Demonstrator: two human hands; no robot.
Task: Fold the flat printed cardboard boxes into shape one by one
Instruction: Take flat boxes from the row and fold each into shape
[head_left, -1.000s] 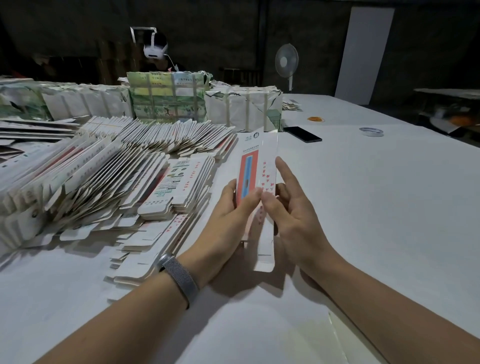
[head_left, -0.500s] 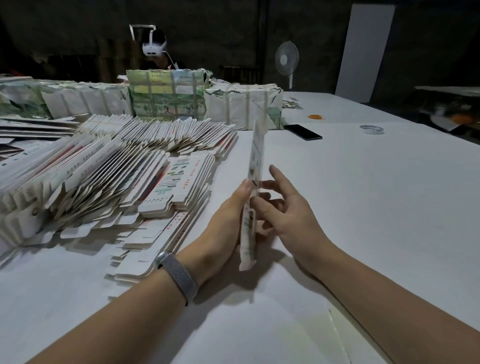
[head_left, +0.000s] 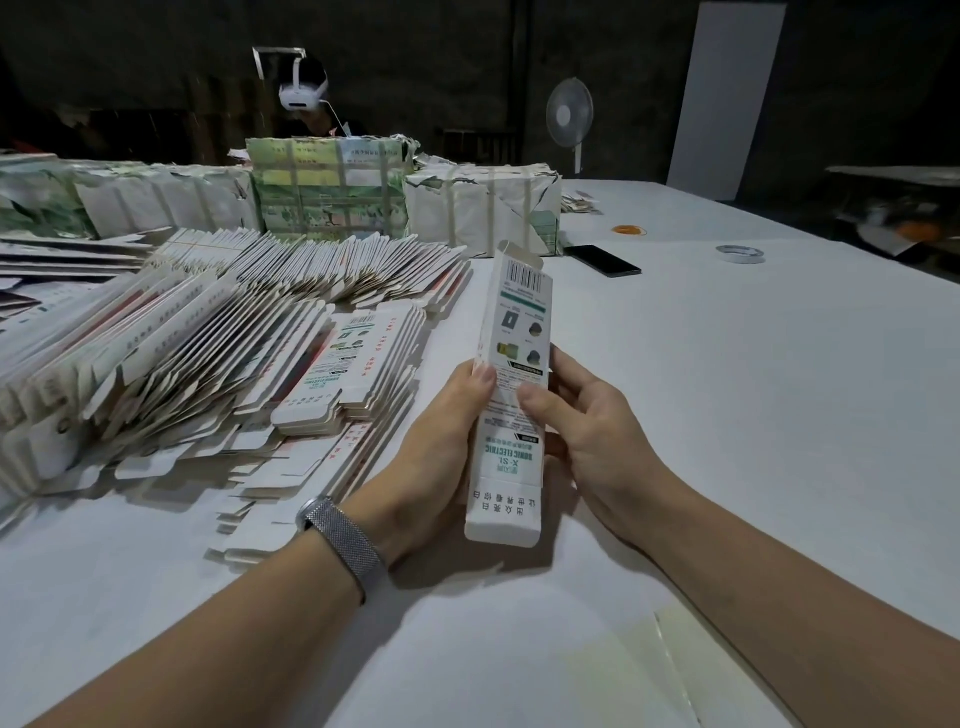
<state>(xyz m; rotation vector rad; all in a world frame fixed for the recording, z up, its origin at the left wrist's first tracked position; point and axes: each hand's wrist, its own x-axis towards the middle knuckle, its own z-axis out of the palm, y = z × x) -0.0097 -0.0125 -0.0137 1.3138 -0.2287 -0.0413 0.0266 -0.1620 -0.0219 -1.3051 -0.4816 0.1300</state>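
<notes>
We hold one printed box (head_left: 511, 395) upright above the desk (head_left: 727, 415), clamped between both hands. Our left hand (head_left: 441, 441) wraps its left edge, thumb tip pressed on the printed face, while the fingers behind the card are hidden from us. Our right hand (head_left: 587, 431) grips the right edge, thumb curled onto the face and fingertips showing past the far side; the palm side is out of sight. The box leans slightly away from us, barcode at the top, its text upside down to our eyes. The bottom flap hangs just above the desk, and we cannot tell whether the box is fully squared or partly flat. A wristband (head_left: 343, 540) sits on our left wrist.

To the left, a fanned heap of flat boxes (head_left: 218, 353) covers the desk, its far-left end cut off by the frame edge. Behind it stand strapped bundles (head_left: 327, 189), their wrapping torn. Beyond our box lie a dark phone (head_left: 602, 261), a roll of tape (head_left: 740, 253) and something small and orange (head_left: 629, 229), too blurred to name. Another person (head_left: 306, 104) in a white headset sits behind the bundles, mostly hidden. A standing fan (head_left: 570, 114) is in the dim background.
</notes>
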